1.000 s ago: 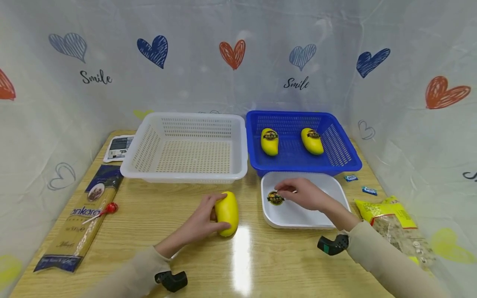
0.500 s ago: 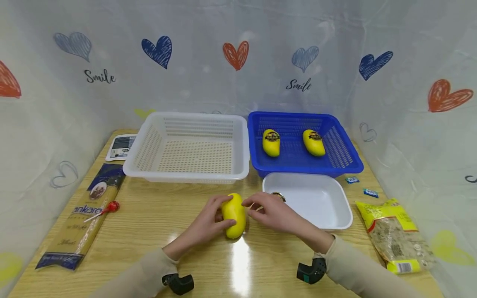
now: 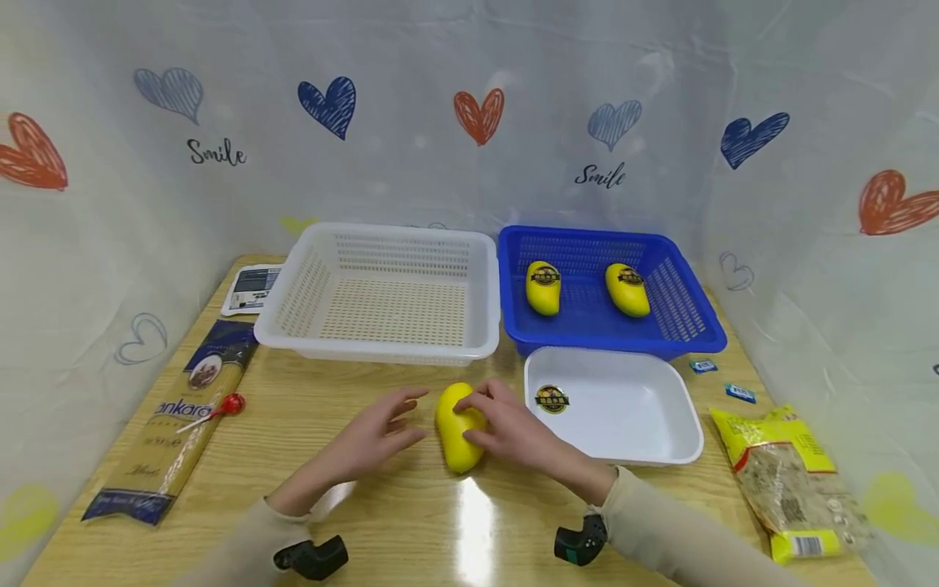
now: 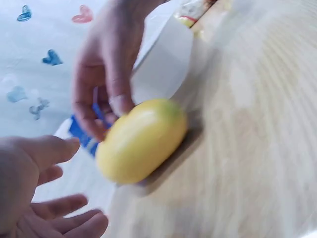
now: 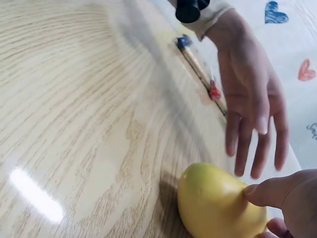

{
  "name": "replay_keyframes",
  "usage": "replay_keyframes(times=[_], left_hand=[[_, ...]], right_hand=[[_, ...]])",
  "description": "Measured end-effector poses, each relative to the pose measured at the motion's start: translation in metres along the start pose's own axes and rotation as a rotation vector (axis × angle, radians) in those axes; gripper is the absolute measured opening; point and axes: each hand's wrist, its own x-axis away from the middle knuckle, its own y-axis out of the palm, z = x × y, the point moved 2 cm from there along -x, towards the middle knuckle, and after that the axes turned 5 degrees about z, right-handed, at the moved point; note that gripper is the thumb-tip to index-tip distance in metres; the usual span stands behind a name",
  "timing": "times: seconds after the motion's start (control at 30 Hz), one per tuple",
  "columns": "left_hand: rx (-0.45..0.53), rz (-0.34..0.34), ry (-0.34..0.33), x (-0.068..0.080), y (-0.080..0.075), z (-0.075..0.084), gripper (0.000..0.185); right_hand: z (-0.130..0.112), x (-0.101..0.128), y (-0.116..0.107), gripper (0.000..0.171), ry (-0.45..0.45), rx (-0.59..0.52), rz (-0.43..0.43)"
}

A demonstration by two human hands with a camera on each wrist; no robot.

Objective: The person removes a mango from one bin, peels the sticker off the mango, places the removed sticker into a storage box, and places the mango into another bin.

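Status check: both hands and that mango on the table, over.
Right hand grips mango on table. Left hand open, just clear of it. Nothing in the way.

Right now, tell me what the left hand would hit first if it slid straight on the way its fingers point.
The left hand lies open, fingers aimed right, just short of the yellow mango that the right hand holds. It would likely meet the mango first; the gap looks small.

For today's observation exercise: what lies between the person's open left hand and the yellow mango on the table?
Only bare wooden table. In the head view, the left hand is apart from the mango, with nothing between them; the right hand grips the mango's other side.
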Motion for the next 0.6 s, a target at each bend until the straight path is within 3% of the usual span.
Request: replay_keyframes(times=[0.2,0.3,0.43,0.6], left_hand=[[-0.116,-0.001,0.046,0.008,-0.057,0.013,0.039],[-0.195,0.052,0.065,0.007,-0.092,0.022,0.036],[-0.314,0.143,0.014,0.003,-0.136,0.031,0.039],[-0.412,0.246,0.003,-0.002,-0.181,0.019,0.042]], right_hand=[[-0.002,-0.003,0.003,0.037,-0.002,-0.019,-0.052],[-0.002,-0.004,0.004,0.041,0.026,-0.070,-0.117],[-0.002,-0.004,0.006,0.043,0.038,-0.122,-0.177],[-0.003,-0.003,0.006,0.044,0.030,-0.141,-0.196]])
